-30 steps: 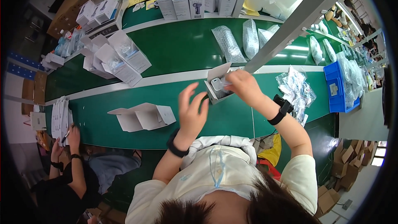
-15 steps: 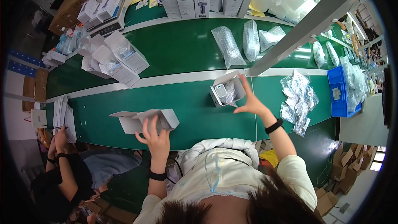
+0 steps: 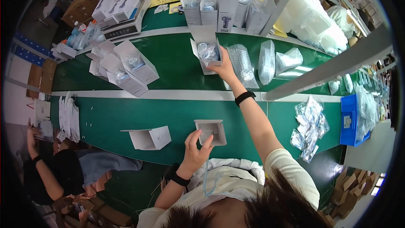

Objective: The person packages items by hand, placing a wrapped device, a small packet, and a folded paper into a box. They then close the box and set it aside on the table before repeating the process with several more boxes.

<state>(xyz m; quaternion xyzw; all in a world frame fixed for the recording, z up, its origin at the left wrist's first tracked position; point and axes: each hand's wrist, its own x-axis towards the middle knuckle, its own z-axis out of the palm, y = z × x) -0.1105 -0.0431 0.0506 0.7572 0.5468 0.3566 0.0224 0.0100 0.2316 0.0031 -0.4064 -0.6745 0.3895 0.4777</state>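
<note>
My right hand [image 3: 224, 68] reaches out over the far green belt and grips the right side of an open white box [image 3: 208, 69]. Inside it are a small white device [image 3: 202, 47] and clear plastic wrapping. Close to my body, my left hand [image 3: 197, 150] is curled at the near left edge of another open white box [image 3: 219, 133], its fingers and thumb on the rim. That box's mouth faces up and shows a bare cardboard inside. Left of it a third white box [image 3: 160, 138] lies on the near green table with a flap out.
Filled open boxes [image 3: 134, 74] stand on the belt at left. Bubble-wrapped parcels [image 3: 242, 65] lie beside my right hand. A grey post [image 3: 325, 67] crosses at right, above small silvery packets [image 3: 310, 126] and a blue bin [image 3: 348, 120]. Another person sits at left.
My right hand has closed on the filled box, which moved from the near table to the far belt. My left hand has shifted right with an open box.
</note>
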